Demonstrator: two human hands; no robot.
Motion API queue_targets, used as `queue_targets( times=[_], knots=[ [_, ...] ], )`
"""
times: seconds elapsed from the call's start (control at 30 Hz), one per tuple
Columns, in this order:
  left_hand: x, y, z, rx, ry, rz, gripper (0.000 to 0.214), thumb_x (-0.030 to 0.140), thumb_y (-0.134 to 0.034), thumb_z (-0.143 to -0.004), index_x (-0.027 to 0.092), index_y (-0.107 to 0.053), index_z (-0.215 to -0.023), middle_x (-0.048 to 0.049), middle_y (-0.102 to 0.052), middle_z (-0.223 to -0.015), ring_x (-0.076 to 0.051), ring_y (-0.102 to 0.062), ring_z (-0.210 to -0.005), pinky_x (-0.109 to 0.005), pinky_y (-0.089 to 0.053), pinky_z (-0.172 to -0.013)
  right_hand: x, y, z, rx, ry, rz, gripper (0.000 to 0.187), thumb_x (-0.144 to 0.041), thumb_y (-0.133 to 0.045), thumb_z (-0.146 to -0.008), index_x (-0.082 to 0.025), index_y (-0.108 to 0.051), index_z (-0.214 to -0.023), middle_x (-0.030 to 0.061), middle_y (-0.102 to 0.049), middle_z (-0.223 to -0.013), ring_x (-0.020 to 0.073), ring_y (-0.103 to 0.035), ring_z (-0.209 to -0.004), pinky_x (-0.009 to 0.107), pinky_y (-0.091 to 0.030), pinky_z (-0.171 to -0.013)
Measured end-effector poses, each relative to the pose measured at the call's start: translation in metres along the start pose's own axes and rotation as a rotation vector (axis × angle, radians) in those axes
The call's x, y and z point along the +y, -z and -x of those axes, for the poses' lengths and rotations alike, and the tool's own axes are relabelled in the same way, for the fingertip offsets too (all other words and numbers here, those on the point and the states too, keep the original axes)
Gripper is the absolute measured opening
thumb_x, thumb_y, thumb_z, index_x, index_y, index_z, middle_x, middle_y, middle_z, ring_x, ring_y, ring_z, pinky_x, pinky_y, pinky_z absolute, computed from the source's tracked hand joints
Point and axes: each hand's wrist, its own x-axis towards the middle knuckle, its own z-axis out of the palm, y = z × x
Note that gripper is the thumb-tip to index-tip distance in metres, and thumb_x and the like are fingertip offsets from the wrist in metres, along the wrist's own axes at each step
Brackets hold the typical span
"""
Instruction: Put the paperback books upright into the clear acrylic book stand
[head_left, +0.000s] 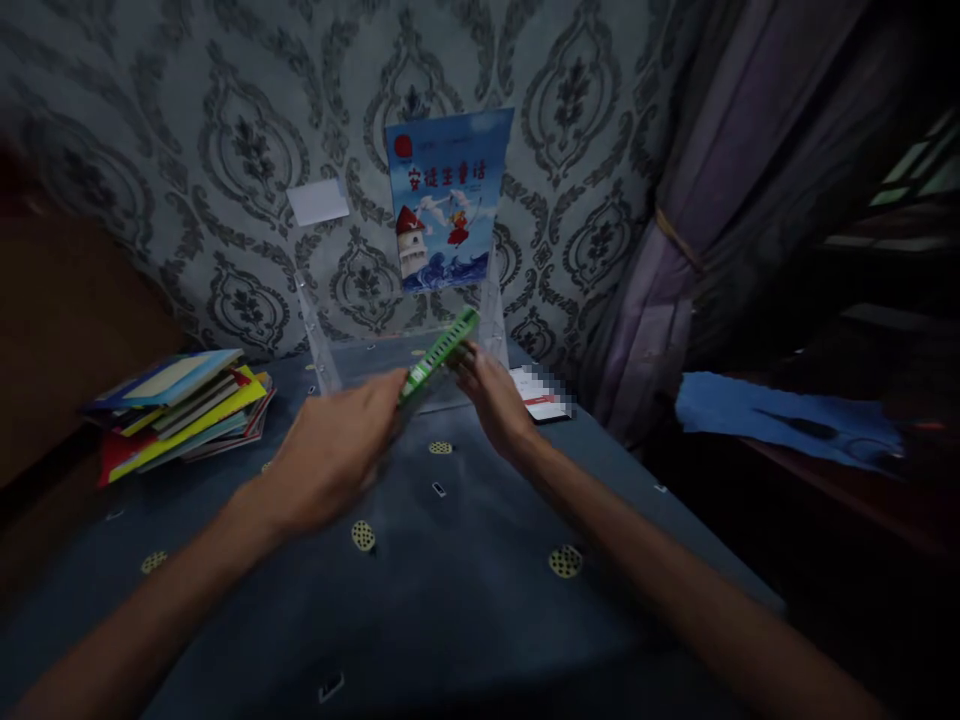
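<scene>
A thin green book (439, 353) is held edge-on between both hands, just in front of a clear acrylic stand (324, 352). My left hand (337, 452) grips its near lower end, fingers closed and blurred by motion. My right hand (491, 395) holds the far upper end with fingers wrapped round it. A blue picture book (447, 200) with a lighthouse on its cover stands upright in the stand against the wall.
A stack of colourful books (180, 408) lies at the left on the dark blue patterned tablecloth (465, 580). A red and white card (541, 397) lies behind my right hand. A purple curtain (675, 250) hangs at right, with blue cloth (780, 418) beyond.
</scene>
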Motion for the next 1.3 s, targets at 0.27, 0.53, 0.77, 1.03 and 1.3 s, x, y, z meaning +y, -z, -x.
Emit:
queue_targets(
  times=[0.27, 0.53, 0.77, 1.03, 1.3],
  knots=[
    [0.045, -0.112, 0.088, -0.151, -0.396, -0.476, 0.043, 0.009, -0.035, -0.093, 0.002, -0.046, -0.134, -0.0235, -0.066, -0.113, -0.028, -0.066, -0.095, -0.039, -0.053, -0.078, 0.024, 0.019, 0.050, -0.168, -0.516, -0.535, 0.047, -0.045, -0.049, -0.090, -0.016, -0.057, -0.127, 0.0123, -0.074, -0.103, 0.0259, -0.071, -0.096, 0.046, -0.054, -0.092],
    [0.046, -0.108, 0.086, -0.333, -0.273, -0.269, 0.025, 0.016, -0.049, -0.095, 0.010, -0.057, -0.118, -0.0151, -0.066, -0.108, -0.024, -0.063, -0.093, -0.034, -0.054, -0.073, 0.046, 0.013, 0.063, -0.172, -0.256, 0.014, 0.044, -0.033, -0.054, -0.084, -0.016, -0.062, -0.124, 0.0129, -0.069, -0.119, 0.0280, -0.064, -0.110, 0.051, -0.049, -0.099],
    [-0.036, -0.116, 0.091, -0.215, 0.126, -0.157, 0.029, 0.023, -0.044, -0.097, 0.013, -0.057, -0.122, -0.0171, -0.060, -0.127, -0.026, -0.058, -0.117, -0.043, -0.050, -0.096, -0.010, -0.037, 0.079, -0.490, 0.179, 0.446, 0.044, -0.031, -0.043, -0.096, -0.015, -0.055, -0.135, 0.0169, -0.048, -0.147, 0.0280, -0.040, -0.140, 0.052, -0.035, -0.114],
    [-0.062, -0.142, 0.114, -0.072, 0.156, -0.068, 0.049, 0.017, -0.045, -0.089, 0.011, -0.046, -0.138, -0.0199, -0.053, -0.141, -0.028, -0.049, -0.133, -0.049, -0.046, -0.104, -0.043, -0.095, 0.067, -0.795, 0.171, 0.454, 0.066, -0.042, -0.043, -0.099, -0.001, -0.031, -0.149, 0.0231, -0.032, -0.155, 0.0284, -0.026, -0.147, 0.046, -0.022, -0.121],
    [-0.058, -0.136, 0.108, -0.124, 0.189, -0.114, 0.046, 0.031, -0.038, -0.097, 0.010, -0.051, -0.136, -0.0199, -0.054, -0.141, -0.030, -0.053, -0.129, -0.050, -0.047, -0.101, -0.017, -0.038, 0.069, -0.739, 0.129, 0.532, 0.056, -0.039, -0.039, -0.100, -0.008, -0.039, -0.147, 0.0175, -0.038, -0.154, 0.0258, -0.029, -0.146, 0.046, -0.022, -0.122]
  ],
)
